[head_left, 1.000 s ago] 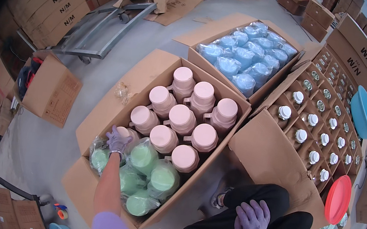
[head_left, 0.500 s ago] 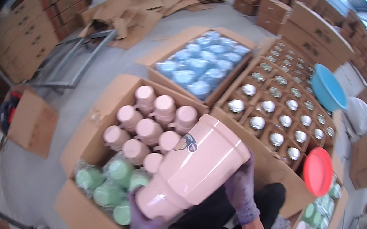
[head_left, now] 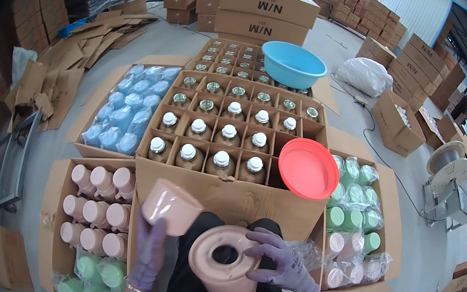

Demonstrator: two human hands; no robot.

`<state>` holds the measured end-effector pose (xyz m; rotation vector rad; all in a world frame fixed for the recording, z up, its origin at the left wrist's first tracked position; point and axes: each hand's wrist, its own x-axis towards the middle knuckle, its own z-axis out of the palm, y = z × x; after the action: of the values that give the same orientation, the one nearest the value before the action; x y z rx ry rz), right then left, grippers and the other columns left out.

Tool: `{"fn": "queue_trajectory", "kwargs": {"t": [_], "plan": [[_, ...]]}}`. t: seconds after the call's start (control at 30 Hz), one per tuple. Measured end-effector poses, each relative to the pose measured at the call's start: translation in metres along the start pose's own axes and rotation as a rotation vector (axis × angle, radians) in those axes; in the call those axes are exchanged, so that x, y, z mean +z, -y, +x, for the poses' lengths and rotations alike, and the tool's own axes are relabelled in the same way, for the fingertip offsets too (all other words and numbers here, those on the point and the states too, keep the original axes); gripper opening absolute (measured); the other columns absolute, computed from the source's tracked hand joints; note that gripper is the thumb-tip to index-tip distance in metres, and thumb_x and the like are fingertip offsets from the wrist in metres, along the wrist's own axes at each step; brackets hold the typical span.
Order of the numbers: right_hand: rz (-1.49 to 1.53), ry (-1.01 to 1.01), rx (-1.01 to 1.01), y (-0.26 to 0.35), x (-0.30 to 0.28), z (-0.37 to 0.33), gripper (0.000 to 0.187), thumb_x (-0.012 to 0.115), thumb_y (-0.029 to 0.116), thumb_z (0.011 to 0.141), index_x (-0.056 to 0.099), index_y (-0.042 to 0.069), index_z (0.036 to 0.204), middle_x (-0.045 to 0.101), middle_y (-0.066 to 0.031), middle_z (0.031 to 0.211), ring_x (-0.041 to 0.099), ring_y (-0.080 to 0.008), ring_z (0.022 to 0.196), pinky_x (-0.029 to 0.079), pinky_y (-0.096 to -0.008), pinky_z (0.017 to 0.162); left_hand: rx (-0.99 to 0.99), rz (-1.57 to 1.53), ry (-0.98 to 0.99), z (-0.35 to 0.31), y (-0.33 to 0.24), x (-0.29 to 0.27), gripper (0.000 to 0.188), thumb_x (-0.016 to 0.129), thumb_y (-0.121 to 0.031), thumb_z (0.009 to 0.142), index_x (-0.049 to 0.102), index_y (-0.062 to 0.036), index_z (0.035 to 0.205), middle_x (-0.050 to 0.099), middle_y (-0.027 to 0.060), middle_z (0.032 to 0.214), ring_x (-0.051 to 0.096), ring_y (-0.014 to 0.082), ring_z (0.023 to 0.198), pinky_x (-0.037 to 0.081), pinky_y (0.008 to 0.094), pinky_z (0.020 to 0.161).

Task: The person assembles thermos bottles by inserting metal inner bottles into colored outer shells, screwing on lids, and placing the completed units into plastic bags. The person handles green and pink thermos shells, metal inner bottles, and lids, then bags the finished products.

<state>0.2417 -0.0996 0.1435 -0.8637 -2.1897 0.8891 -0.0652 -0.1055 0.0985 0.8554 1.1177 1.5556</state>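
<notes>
My left hand point(head_left: 150, 251), in a purple glove, grips a glossy pink plastic cup point(head_left: 171, 208) that tilts to the right. In my lap, between my knees, sits a rounded pink plastic shell point(head_left: 202, 257) with a dark round hole in its top. My right hand point(head_left: 286, 267), also gloved, holds the shell by its right rim, fingers bent over the edge. The cup and the shell are apart. Straight ahead, a divided carton point(head_left: 228, 181) holds metal bottles point(head_left: 221, 161), several with white caps.
A red basin point(head_left: 308, 168) lies on the carton's right corner, a blue basin point(head_left: 293, 64) farther back. Pink vessels point(head_left: 96, 211) fill a box at left, wrapped blue ones point(head_left: 124, 111) beyond. Green wrapped vessels point(head_left: 355, 194) stand at right. A cable point(head_left: 378, 146) crosses the floor.
The large pink vessel has come apart into a cup in my left hand and a shell in my right. The view has swung right and up.
</notes>
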Motion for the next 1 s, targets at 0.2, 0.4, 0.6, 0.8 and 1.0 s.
{"fn": "queue_trajectory", "kwargs": {"t": [0.2,0.4,0.6,0.8,1.0], "plan": [[0.038,-0.307,0.211,-0.025,-0.01,0.009,0.053,0.083,0.025,0.081,0.063,0.004,0.125,0.06,-0.0177,0.131,0.057,-0.0361,0.124,0.047,-0.0436,0.104,-0.15,0.305,0.55,-0.002,-0.017,0.095,0.063,0.065,-0.017,0.098,0.034,0.0002,0.15,0.055,0.0158,0.137,0.054,0.0223,0.126,0.045,0.0353,0.107],[-0.874,-0.433,0.442,-0.175,-0.099,0.004,0.027,0.076,0.023,0.084,0.063,0.005,0.1,0.062,-0.0146,0.097,0.062,-0.0363,0.094,0.052,-0.0454,0.082,-0.033,0.372,0.654,-0.01,-0.016,0.036,0.035,0.054,-0.012,0.095,0.066,0.0014,0.126,0.062,0.019,0.132,0.053,0.0304,0.133,0.04,0.0375,0.112],[-0.813,-0.474,0.315,-0.122,-0.078,0.032,0.04,0.076,0.028,0.084,0.064,0.006,0.115,0.064,-0.0161,0.115,0.064,-0.0355,0.101,0.053,-0.0455,0.087,0.061,0.441,0.599,-0.001,0.035,0.063,0.036,0.046,-0.024,0.1,0.068,0.0021,0.111,0.066,0.0215,0.127,0.065,0.0325,0.116,0.049,0.0381,0.103],[0.001,0.02,-0.075,-0.016,0.012,0.0,0.069,0.083,0.043,0.073,0.06,0.006,0.127,0.058,-0.0164,0.13,0.054,-0.0357,0.125,0.043,-0.0452,0.106,0.051,0.402,0.659,0.011,0.038,0.077,0.035,0.047,-0.026,0.1,0.066,0.0003,0.113,0.069,0.0187,0.12,0.066,0.0294,0.113,0.052,0.0375,0.1],[0.034,-0.117,0.28,-0.06,-0.009,-0.035,0.085,0.085,0.043,0.067,0.055,0.004,0.137,0.054,-0.0174,0.137,0.047,-0.0362,0.133,0.038,-0.0465,0.112,-0.009,-0.142,0.204,-0.016,0.039,0.022,0.044,0.047,-0.027,0.103,0.06,0.0058,0.129,0.067,0.0175,0.126,0.063,0.0266,0.117,0.045,0.0366,0.107]]}}
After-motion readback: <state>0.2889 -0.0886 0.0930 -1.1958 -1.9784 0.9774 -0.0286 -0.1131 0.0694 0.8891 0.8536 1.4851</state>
